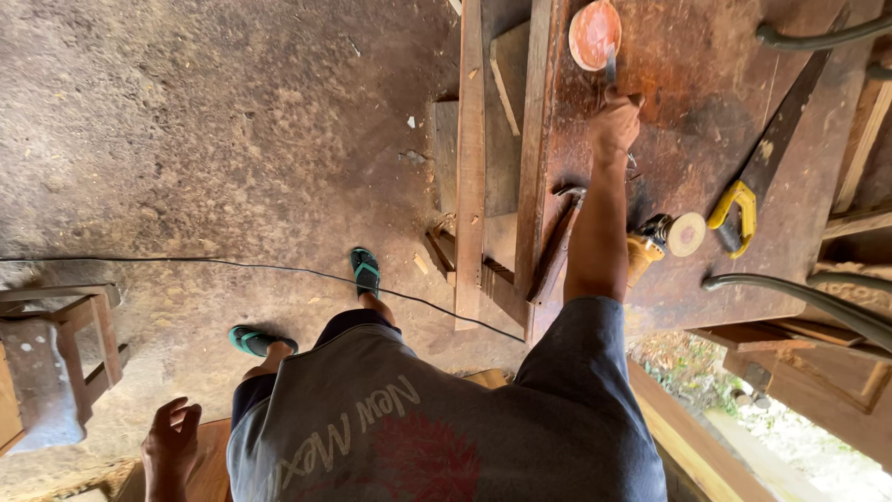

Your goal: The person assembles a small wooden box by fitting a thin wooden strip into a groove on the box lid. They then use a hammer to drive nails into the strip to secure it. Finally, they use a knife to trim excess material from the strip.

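Observation:
My right hand reaches out over a worn brown workbench. Its fingers are closed around a thin metal tool whose tip points at a round orange disc lying at the bench's far end. My left hand hangs low at the left with its fingers apart, holding nothing, just beside a wooden board. My feet in teal flip-flops stand on the dirt floor.
On the bench lie a hand saw with a yellow handle, a small grinder with a pale disc and a hammer. Long planks lean by the bench's left edge. A black cable crosses the floor. A wooden stool stands at the left.

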